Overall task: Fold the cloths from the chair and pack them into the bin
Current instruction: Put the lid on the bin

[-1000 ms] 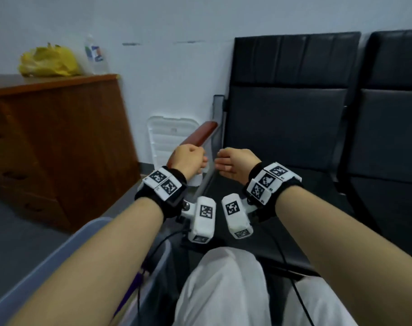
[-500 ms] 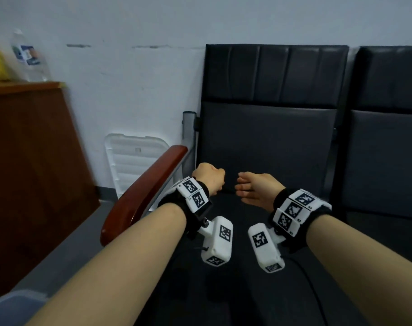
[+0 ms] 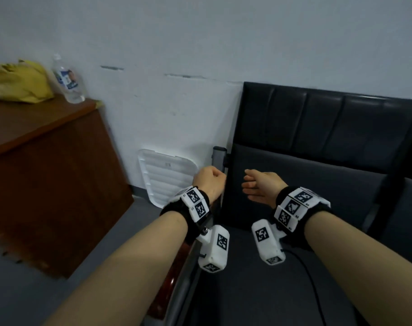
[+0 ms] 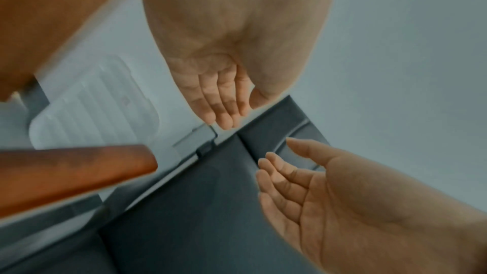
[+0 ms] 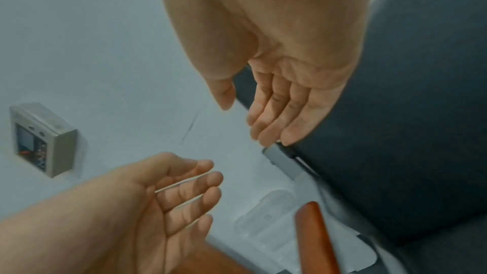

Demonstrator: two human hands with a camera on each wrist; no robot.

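Both hands are hanging in the air above the chair, holding nothing. The left hand is showing relaxed, slightly bent fingers in the wrist views; the right hand is lying palm-up, fingers loosely extended. The chair is presenting smooth, dark, padded leather-like panels with a glossy reddish wooden armrest. A ribbed white plastic lid is leaning against the wall. No cloths or bin are appearing in view.
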